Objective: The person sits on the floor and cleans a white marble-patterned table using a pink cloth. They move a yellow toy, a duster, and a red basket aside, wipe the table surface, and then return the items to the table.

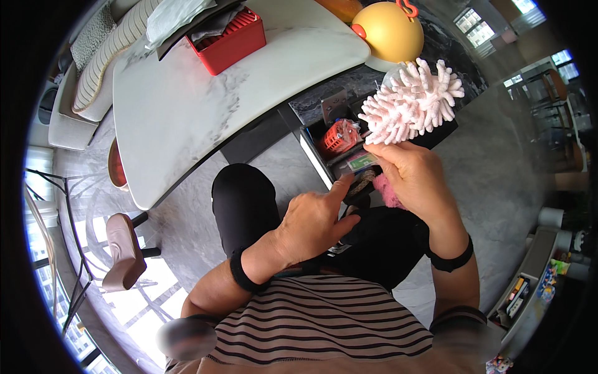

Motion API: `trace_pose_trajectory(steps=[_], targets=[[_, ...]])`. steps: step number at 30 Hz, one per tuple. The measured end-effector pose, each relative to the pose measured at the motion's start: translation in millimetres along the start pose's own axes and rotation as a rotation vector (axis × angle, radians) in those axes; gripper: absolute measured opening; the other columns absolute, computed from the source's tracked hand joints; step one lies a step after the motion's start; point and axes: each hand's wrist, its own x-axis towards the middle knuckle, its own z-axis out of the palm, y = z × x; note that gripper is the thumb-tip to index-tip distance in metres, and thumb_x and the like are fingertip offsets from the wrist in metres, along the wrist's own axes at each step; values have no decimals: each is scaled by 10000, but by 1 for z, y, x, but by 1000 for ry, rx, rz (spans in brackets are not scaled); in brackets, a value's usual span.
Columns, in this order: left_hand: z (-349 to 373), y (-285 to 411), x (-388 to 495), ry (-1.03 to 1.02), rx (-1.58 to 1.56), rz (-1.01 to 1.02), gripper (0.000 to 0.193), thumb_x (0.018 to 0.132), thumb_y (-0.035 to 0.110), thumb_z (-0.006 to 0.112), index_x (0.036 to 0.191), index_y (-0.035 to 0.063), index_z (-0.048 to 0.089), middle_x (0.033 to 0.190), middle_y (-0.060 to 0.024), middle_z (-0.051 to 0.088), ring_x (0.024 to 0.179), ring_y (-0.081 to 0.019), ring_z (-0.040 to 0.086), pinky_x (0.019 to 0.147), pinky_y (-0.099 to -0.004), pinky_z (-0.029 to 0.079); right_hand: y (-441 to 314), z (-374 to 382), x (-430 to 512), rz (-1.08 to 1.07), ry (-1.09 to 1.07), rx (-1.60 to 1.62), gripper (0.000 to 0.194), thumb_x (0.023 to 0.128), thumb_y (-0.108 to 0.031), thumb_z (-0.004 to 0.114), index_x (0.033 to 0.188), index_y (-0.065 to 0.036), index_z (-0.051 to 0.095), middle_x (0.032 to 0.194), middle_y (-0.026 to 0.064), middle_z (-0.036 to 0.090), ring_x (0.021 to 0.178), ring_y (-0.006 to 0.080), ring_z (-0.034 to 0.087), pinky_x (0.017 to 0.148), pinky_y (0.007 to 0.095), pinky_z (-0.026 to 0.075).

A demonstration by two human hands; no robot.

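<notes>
My right hand is closed at the lower end of a pale pink chenille duster; the grip itself is hidden by my fingers. Under the duster, a black divided drawer is pulled out. My left hand holds nothing visible; its index finger points at the drawer's front part and its thumb stands apart. Just beyond that fingertip lies a green card in a clear sleeve. A red plastic basket in clear wrap sits in the far compartment. A braided item and a pink fluffy item are nearer me.
A white marble-patterned tabletop bears a red box with tissue on it. Beyond the drawer stands a yellow round object. To the left are a pink stool and a sofa; a low shelf is at right.
</notes>
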Motion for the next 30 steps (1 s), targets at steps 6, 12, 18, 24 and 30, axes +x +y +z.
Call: trace_pose_trajectory(steps=[6, 12, 18, 24, 30], targets=[[-11, 3, -12, 87, -40, 68, 663, 798, 81, 769, 1392, 9, 485, 579, -60, 586, 501, -209, 599, 511, -304, 487, -4, 3, -5, -161, 169, 0, 224, 847, -5, 685, 1063, -60, 710, 841, 116, 678, 712, 252, 674, 633, 333, 520], [-14, -1, -26, 180, -113, 35, 464, 824, 56, 761, 1248, 0, 582, 614, -38, 585, 509, -116, 566, 508, -258, 467, -1, 13, -13, -149, 108, -237, 202, 828, -23, 708, 1023, -73, 714, 751, 92, 622, 628, 261, 625, 573, 337, 490], [-9, -20, -32, 319, -315, -162, 450, 823, 105, 783, 1173, -42, 541, 774, -69, 647, 685, -140, 653, 617, -272, 526, 22, -20, -33, 182, 540, 408, 143, 927, -57, 676, 1065, -22, 674, 883, -2, 646, 810, 49, 597, 719, 228, 508], [4, -37, -7, 202, -679, -314, 1014, 877, 299, 770, 1536, -44, 80, 1467, -256, 364, 1303, -318, 491, 989, -382, 486, 71, -2, -14, 283, 622, 369, 278, 945, -168, 654, 1173, -14, 612, 1120, 106, 624, 981, 197, 605, 849, 338, 500], [-8, -49, 8, 176, -411, -163, 1350, 663, 284, 930, 1572, 130, -57, 1576, -209, 158, 1446, -374, 275, 1058, -535, 425, 46, 44, -47, -54, 634, 7, 321, 887, -15, 638, 1208, -26, 644, 1313, 180, 581, 1159, 335, 582, 966, 393, 485]])
